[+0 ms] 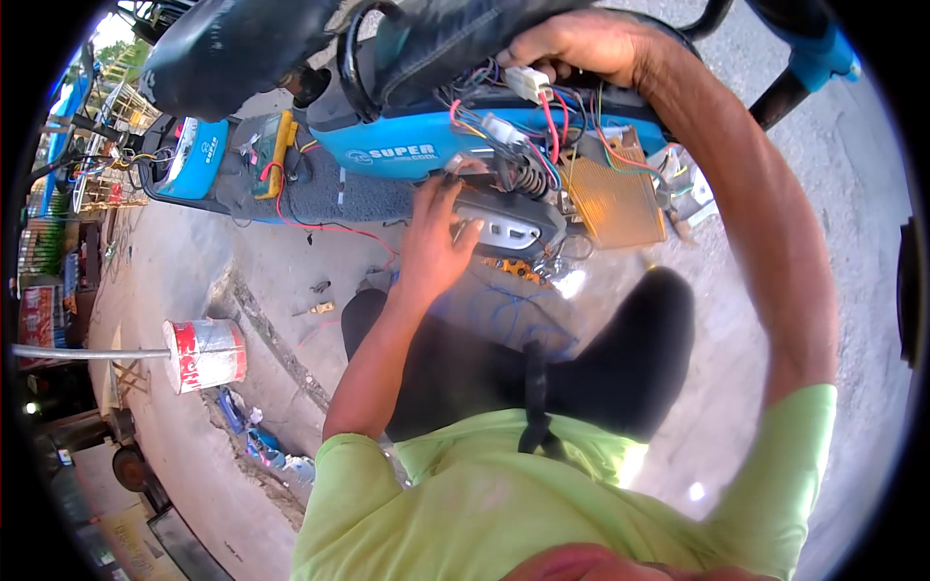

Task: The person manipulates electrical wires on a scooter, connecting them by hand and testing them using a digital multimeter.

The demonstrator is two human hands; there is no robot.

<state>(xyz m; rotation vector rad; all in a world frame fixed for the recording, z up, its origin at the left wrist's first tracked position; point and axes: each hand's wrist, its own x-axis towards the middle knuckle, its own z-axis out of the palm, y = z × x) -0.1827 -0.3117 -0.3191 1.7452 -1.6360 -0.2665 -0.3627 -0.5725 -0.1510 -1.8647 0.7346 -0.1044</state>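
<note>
Scooter (426, 131), one, blue and black, stands ahead of both hands. Two white connectors (528, 84) are near the right hand (586, 44) (one just below its fingers, the other farther toward the left hand (443, 228)). One orange lens (610, 198) is below the right hand; one yellow meter (274, 155) is left of the left. The right arm arcs outward, fingers curled beside the seat (455, 44); the left reaches forward, thumb apart from bent fingers. Whether either grips anything, I cannot tell.
</note>
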